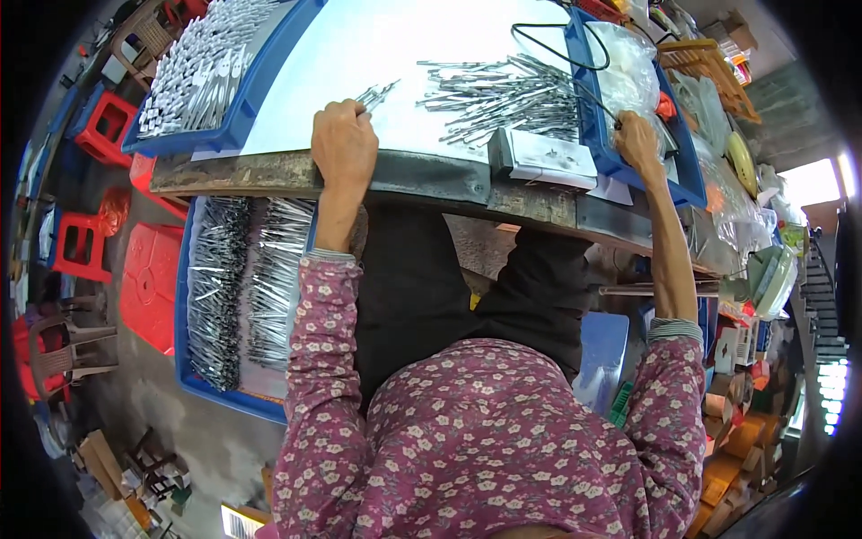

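Note:
My left hand [345, 144] is closed around a few thin metal rods [377, 95] at the near edge of the white work surface. Their ends stick out past my fingers. To the right of it lies a loose heap of similar rods [507, 94]. My right hand [638, 142] is closed over a blue tray [596, 135] on the right, beside a clear plastic bag [624, 72]. A thin dark strip runs toward its fingers, but what they hold is hidden. Between the hands, a small metal block [548, 158] sits on the table edge.
At the far left of the table, a blue tray [241, 121] holds many white-ended rods. Below it, another blue tray [184, 337] is filled with rods in two rows. Red stools [151, 283] stand on the left. A black cable loop [539, 27] lies at the back; plastic bags crowd the right.

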The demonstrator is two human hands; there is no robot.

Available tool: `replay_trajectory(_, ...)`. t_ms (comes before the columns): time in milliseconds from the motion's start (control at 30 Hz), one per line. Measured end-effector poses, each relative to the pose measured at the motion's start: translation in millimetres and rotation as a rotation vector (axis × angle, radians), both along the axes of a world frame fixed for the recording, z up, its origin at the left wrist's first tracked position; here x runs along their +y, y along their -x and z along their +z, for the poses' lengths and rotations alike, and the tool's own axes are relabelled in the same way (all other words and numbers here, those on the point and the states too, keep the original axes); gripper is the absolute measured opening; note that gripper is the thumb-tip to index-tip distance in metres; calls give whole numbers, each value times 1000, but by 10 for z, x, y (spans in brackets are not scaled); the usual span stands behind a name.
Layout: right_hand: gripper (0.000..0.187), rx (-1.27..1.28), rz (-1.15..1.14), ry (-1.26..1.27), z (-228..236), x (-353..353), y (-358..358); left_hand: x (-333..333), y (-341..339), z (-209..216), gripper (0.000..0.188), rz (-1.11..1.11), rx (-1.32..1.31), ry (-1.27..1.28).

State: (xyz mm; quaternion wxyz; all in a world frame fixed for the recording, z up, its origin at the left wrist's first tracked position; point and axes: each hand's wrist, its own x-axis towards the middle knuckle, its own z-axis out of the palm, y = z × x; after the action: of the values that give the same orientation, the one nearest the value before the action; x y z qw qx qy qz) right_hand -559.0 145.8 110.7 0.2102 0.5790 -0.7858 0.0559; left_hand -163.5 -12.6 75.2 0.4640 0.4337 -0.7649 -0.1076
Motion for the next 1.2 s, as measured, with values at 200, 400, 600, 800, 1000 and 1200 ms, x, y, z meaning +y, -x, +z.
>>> replay_trajectory(200,15,-43,-108,-87,78,-54,-136,-238,-55,-141,10,182,-305,19)
replay_trajectory(400,14,-13,-87,-12,-23,6,68,-239,53,-144,11,184,-346,-76)
replay_trajectory(600,15,-59,-53,-47,44,3,-104,-106,341,-114,12,-64,-233,83)
replay_trajectory(800,13,-12,-73,-43,47,-3,-110,-98,727,-183,15,-162,-261,126)
replay_trajectory(1000,10,27,7,22,13,39,-82,-122,828,-279,17,-129,-320,27)
replay_trajectory(1200,12,-19,-55,-36,-1,13,-94,-139,755,-288,17,-191,-210,-54)
